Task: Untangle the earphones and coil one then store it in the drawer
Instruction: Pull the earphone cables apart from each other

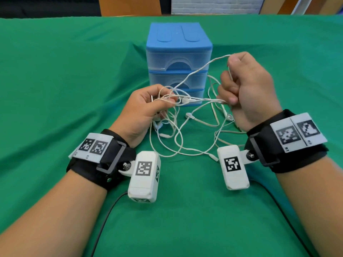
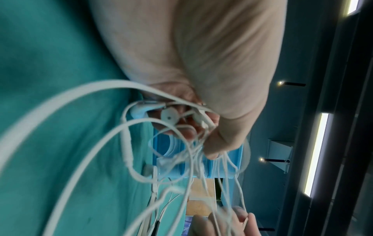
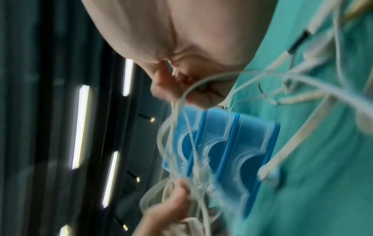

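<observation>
Two hands up over a green cloth [image 1: 55, 80], both busy with a white tangle of earphones [image 1: 178, 127].

Left hand [image 1: 143, 108] curled round a bunch of wires, thumb and fingers pinching the knot of loops. Seen up close from the left wrist: same hand [image 2: 201, 63], thumb pressed on the wires [image 2: 125, 143], a round white earbud [image 2: 169, 116] tucked by the fingers.

Right hand [image 1: 248, 89] curled too, held a bit higher. Pinching one thin wire up top between thumb and first finger, and more wires lower down by the other fingers. From the right wrist, blurry: right hand [image 3: 181, 39] with wires [image 3: 201, 84] looping out under the fingers.

Wires pulled across between the two hands, just above the cloth. Rest of the tangle hanging down and lying on the cloth between the wrists, in big loose loops. One earbud [image 1: 189, 115] dangling in the middle, another [image 1: 230, 117] near the right hand. Still all mixed up, nothing coiled.

Behind the hands, a small blue box of drawers [image 1: 178, 58], three drawers, all closed. Also seen from the wrists [image 3: 222, 148], [image 2: 222, 162]. Some wires hanging right in front of it.

Black bands with white tags on both wrists [image 1: 100, 149], [image 1: 289, 138].
</observation>
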Tool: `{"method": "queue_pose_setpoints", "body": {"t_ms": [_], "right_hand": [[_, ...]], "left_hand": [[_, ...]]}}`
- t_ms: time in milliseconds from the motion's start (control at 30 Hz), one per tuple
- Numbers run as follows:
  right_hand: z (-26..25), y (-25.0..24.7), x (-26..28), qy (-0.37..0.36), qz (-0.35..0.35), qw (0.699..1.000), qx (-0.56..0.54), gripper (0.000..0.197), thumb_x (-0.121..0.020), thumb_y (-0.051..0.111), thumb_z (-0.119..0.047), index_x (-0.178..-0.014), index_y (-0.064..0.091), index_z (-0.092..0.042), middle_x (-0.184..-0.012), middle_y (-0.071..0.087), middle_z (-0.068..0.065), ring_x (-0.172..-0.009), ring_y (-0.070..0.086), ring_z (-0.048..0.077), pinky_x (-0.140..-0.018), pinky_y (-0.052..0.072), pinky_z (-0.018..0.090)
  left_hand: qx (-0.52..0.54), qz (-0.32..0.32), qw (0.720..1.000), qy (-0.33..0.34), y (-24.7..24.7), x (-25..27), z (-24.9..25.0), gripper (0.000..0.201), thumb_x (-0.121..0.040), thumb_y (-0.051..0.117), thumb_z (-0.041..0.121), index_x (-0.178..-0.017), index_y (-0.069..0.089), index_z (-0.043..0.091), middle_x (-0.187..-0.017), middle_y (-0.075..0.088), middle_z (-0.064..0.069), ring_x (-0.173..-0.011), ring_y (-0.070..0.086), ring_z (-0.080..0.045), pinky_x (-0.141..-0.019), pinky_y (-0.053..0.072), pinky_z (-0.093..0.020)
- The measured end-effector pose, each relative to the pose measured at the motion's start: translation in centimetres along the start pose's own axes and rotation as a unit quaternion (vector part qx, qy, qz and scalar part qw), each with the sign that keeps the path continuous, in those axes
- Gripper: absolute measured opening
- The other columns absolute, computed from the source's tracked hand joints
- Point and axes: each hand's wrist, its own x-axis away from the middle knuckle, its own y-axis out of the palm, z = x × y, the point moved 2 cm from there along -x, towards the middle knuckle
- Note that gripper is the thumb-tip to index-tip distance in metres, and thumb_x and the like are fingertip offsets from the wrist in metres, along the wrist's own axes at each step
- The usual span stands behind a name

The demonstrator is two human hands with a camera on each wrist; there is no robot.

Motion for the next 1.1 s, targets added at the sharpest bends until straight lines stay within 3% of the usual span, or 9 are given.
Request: {"method": "queue_pose_setpoints", "body": {"t_ms": [67, 167, 367, 433, 533, 667, 833, 967, 1100], "right_hand": [[0.1, -0.3, -0.3, -0.016, 0.005, 0.999, 0.036, 0.027, -0.105, 0.042, -0.011, -0.079, 0.039, -0.017, -0.052, 0.026, -0.007, -0.042, 0.016, 0.008, -0.037, 0.019, 0.018], [0.1, -0.8, -0.4, -0.032, 0.017, 0.995, 0.092, 0.027, -0.102, 0.050, -0.011, -0.077, 0.043, -0.018, -0.051, 0.027, -0.008, -0.042, 0.017, 0.008, -0.041, 0.018, 0.019], [0.0, -2.3, -1.0, -0.098, 0.156, 0.968, 0.168, 0.020, -0.086, 0.068, -0.024, -0.068, 0.058, -0.022, -0.050, 0.044, -0.014, -0.048, 0.033, 0.009, -0.052, 0.031, 0.023], [-0.1, -2.5, -1.1, -0.132, 0.177, 0.964, 0.151, 0.017, -0.086, 0.069, -0.025, -0.072, 0.061, -0.019, -0.058, 0.051, -0.007, -0.052, 0.037, 0.008, -0.055, 0.033, 0.024], [0.0, -2.3, -1.2, -0.152, 0.158, 0.965, 0.147, 0.016, -0.089, 0.068, -0.025, -0.074, 0.062, -0.019, -0.071, 0.056, 0.006, -0.052, 0.037, 0.008, -0.055, 0.033, 0.027], [0.3, -2.0, -1.1, -0.130, 0.120, 0.977, 0.120, 0.018, -0.093, 0.065, -0.018, -0.076, 0.060, -0.016, -0.063, 0.051, -0.001, -0.042, 0.031, 0.006, -0.047, 0.026, 0.026], [0.3, -2.1, -1.0, -0.118, 0.118, 0.981, 0.102, 0.020, -0.095, 0.063, -0.014, -0.075, 0.059, -0.013, -0.050, 0.046, -0.008, -0.037, 0.028, 0.005, -0.042, 0.026, 0.019], [0.5, -2.0, -0.9, -0.101, 0.120, 0.983, 0.098, 0.021, -0.096, 0.063, -0.013, -0.075, 0.057, -0.012, -0.046, 0.038, -0.007, -0.036, 0.023, 0.008, -0.042, 0.023, 0.019], [0.7, -2.0, -0.9, -0.082, 0.111, 0.986, 0.098, 0.020, -0.097, 0.061, -0.014, -0.078, 0.057, -0.010, -0.042, 0.036, -0.010, -0.035, 0.022, 0.008, -0.042, 0.022, 0.019]], "left_hand": [[0.004, 0.015, 1.000, 0.005, -0.2, 0.0, 0.1, 0.009, -0.079, 0.066, 0.003, -0.080, 0.064, 0.012, -0.074, 0.063, 0.003, -0.063, 0.050, -0.008, -0.056, 0.039, -0.017], [0.027, 0.020, 0.999, 0.016, -0.1, 0.0, 0.5, 0.009, -0.079, 0.061, 0.003, -0.079, 0.063, 0.011, -0.073, 0.060, -0.001, -0.060, 0.050, -0.010, -0.056, 0.041, -0.019], [0.129, 0.030, 0.991, 0.012, -0.6, 0.0, 1.1, 0.016, -0.079, 0.049, 0.009, -0.070, 0.061, 0.015, -0.077, 0.057, -0.004, -0.068, 0.055, -0.018, -0.066, 0.044, -0.027], [0.131, 0.020, 0.991, 0.011, -0.5, 0.1, 1.1, 0.013, -0.080, 0.047, 0.010, -0.071, 0.057, 0.011, -0.080, 0.057, -0.006, -0.073, 0.056, -0.021, -0.065, 0.046, -0.026], [0.149, 0.007, 0.989, 0.007, -0.5, 0.2, 1.1, 0.010, -0.082, 0.045, 0.012, -0.074, 0.050, 0.009, -0.081, 0.055, -0.008, -0.076, 0.055, -0.023, -0.065, 0.049, -0.026], [0.190, 0.012, 0.981, 0.017, -0.6, 0.2, 1.2, 0.017, -0.090, 0.040, 0.013, -0.075, 0.047, 0.010, -0.074, 0.057, -0.005, -0.071, 0.057, -0.018, -0.077, 0.046, -0.031], [0.201, 0.031, 0.979, 0.026, -0.7, 0.1, 1.3, 0.014, -0.090, 0.044, 0.015, -0.077, 0.049, 0.013, -0.070, 0.056, -0.002, -0.067, 0.054, -0.017, -0.071, 0.044, -0.029], [0.169, 0.049, 0.984, 0.036, -0.7, 0.1, 1.3, 0.004, -0.087, 0.048, 0.010, -0.086, 0.051, 0.013, -0.072, 0.050, -0.006, -0.060, 0.046, -0.015, -0.057, 0.040, -0.024], [0.134, 0.035, 0.990, 0.035, -0.6, 0.2, 1.3, 0.012, -0.087, 0.049, 0.015, -0.092, 0.058, 0.010, -0.073, 0.052, -0.005, -0.062, 0.047, -0.013, -0.055, 0.039, -0.024]]}}
